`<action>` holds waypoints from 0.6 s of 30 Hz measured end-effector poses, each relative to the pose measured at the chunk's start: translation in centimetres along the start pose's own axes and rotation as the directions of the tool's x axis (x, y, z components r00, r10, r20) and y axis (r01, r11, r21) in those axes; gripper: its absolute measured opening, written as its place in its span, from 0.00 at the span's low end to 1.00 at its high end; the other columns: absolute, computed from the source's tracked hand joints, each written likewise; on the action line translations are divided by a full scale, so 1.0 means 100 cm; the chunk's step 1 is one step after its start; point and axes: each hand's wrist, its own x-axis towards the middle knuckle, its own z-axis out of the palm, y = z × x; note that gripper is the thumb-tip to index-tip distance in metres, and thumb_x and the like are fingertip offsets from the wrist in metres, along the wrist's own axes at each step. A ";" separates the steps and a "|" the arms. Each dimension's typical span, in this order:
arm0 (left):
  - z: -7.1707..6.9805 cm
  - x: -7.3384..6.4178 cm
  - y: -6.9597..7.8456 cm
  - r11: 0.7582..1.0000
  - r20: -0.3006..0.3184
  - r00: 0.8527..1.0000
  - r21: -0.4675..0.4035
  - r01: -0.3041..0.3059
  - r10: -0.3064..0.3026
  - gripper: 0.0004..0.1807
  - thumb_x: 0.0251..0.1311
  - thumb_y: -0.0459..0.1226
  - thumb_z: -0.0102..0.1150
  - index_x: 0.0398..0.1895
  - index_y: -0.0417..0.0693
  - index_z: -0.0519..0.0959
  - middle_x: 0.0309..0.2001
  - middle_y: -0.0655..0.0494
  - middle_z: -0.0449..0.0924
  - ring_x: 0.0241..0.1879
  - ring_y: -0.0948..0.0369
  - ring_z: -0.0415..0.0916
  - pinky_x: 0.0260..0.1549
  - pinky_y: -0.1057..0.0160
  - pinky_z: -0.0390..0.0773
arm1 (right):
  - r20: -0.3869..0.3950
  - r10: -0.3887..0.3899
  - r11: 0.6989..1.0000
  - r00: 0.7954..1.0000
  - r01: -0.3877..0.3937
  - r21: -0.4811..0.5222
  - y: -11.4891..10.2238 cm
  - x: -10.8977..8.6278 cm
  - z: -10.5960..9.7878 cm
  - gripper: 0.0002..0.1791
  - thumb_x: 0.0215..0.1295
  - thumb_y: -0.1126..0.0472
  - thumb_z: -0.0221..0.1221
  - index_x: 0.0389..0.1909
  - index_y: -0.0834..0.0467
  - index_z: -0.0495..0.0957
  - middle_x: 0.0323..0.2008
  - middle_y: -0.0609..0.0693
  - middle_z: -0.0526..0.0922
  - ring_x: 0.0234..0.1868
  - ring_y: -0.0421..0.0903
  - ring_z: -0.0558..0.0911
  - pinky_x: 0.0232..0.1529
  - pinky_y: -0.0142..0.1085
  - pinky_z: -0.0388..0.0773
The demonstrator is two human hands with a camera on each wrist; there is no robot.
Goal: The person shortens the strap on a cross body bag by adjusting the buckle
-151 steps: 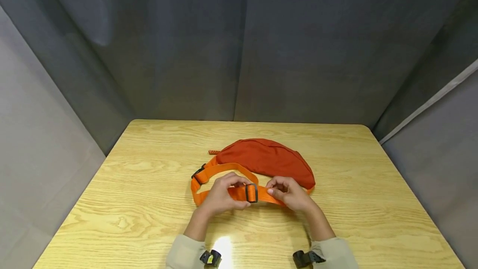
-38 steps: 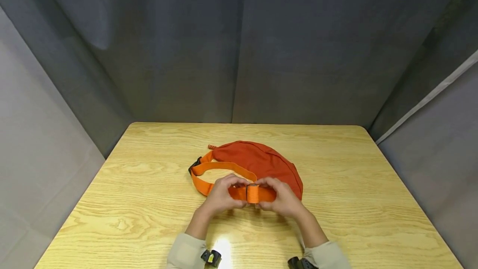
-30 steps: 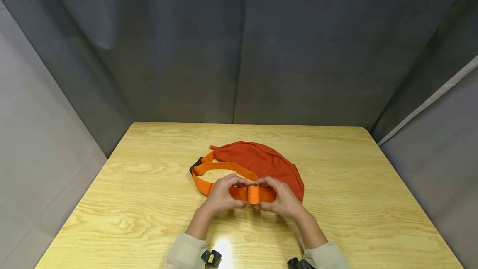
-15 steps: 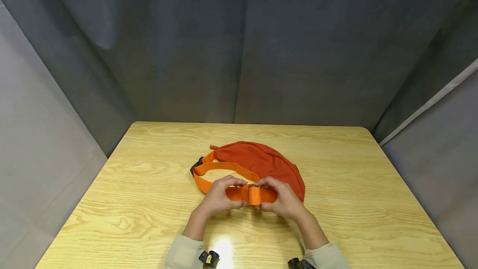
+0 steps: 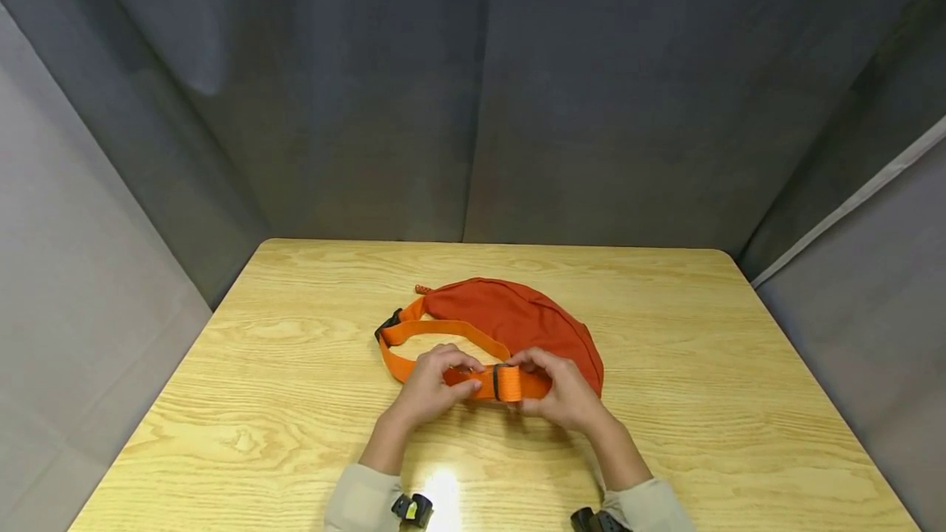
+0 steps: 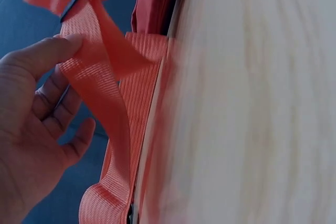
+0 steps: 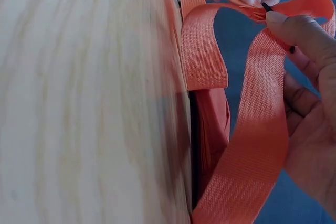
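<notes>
A red waist bag lies on the table, its orange strap looped in front of it. My left hand pinches the strap between thumb and fingers, left of a black slide adjuster. With thumb and fingers my right hand grips the webbing at the adjuster, where a short loop of strap bulges out. In the right wrist view the right thumb presses on the adjuster's edge. The left wrist view shows the left thumb flat on the webbing, lower fingers loosely bent.
A black side-release buckle sits on the strap at the bag's left end. A patterned zip pull sticks out beside it. The wooden table reaches back to a dark grey curtain.
Since five seconds ago, my right hand has moved left to the adjuster, a webbing loop has formed there, and the bag has shifted left. Just now my left thumb has moved onto the strap's front.
</notes>
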 end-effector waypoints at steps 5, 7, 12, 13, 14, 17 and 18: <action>-0.005 -0.004 -0.004 1.000 -0.022 1.000 0.010 0.011 -0.010 0.08 0.50 0.32 0.68 0.34 0.52 0.83 0.31 0.65 0.76 0.35 0.61 0.72 0.35 0.60 0.74 | -0.035 0.007 1.000 0.999 -0.008 -0.005 0.003 -0.002 -0.003 0.26 0.40 0.70 0.71 0.44 0.53 0.76 0.36 0.42 0.80 0.37 0.43 0.79 0.41 0.40 0.76; -0.007 -0.005 -0.005 1.000 -0.022 1.000 0.009 0.015 -0.014 0.09 0.50 0.32 0.68 0.34 0.52 0.83 0.31 0.66 0.76 0.34 0.60 0.72 0.34 0.61 0.74 | -0.035 0.009 1.000 0.999 -0.009 -0.005 0.005 -0.002 -0.004 0.26 0.40 0.70 0.71 0.44 0.53 0.76 0.36 0.42 0.80 0.37 0.43 0.79 0.41 0.41 0.76; -0.006 -0.004 -0.006 1.000 -0.001 1.000 0.011 0.022 -0.022 0.09 0.50 0.33 0.68 0.36 0.50 0.82 0.33 0.64 0.77 0.36 0.61 0.73 0.37 0.58 0.75 | -0.023 0.007 1.000 1.000 -0.007 0.007 0.003 -0.002 -0.005 0.25 0.43 0.65 0.73 0.44 0.53 0.77 0.37 0.42 0.80 0.38 0.43 0.79 0.41 0.41 0.76; -0.005 -0.004 -0.006 1.000 0.000 1.000 0.014 0.021 -0.021 0.10 0.50 0.33 0.68 0.37 0.50 0.82 0.34 0.64 0.77 0.37 0.62 0.73 0.37 0.57 0.75 | -0.021 0.008 1.000 1.000 -0.008 0.011 0.002 -0.001 -0.005 0.25 0.43 0.64 0.73 0.44 0.52 0.77 0.37 0.42 0.81 0.38 0.44 0.79 0.41 0.42 0.76; -0.004 -0.003 -0.006 1.000 0.000 1.000 0.020 0.019 -0.019 0.10 0.50 0.34 0.68 0.37 0.50 0.82 0.35 0.63 0.77 0.38 0.62 0.73 0.38 0.57 0.75 | -0.020 0.006 1.000 1.000 -0.006 0.014 0.001 -0.001 -0.004 0.25 0.43 0.63 0.73 0.44 0.53 0.77 0.37 0.42 0.81 0.38 0.44 0.79 0.41 0.42 0.76; 0.001 -0.001 -0.004 0.999 -0.005 1.000 0.049 0.005 -0.004 0.11 0.50 0.35 0.68 0.39 0.51 0.82 0.37 0.62 0.78 0.40 0.63 0.71 0.41 0.57 0.73 | -0.019 0.002 1.000 1.000 -0.001 0.026 -0.001 0.000 -0.003 0.25 0.43 0.65 0.73 0.45 0.54 0.76 0.38 0.44 0.81 0.38 0.47 0.80 0.41 0.44 0.76; 0.003 -0.001 -0.004 0.998 -0.007 1.000 0.058 -0.004 0.004 0.12 0.50 0.36 0.68 0.39 0.51 0.82 0.37 0.62 0.78 0.41 0.64 0.70 0.42 0.57 0.72 | -0.020 -0.001 1.000 1.000 0.002 0.029 -0.001 0.000 -0.003 0.26 0.43 0.66 0.73 0.45 0.54 0.76 0.37 0.45 0.81 0.38 0.48 0.80 0.41 0.44 0.76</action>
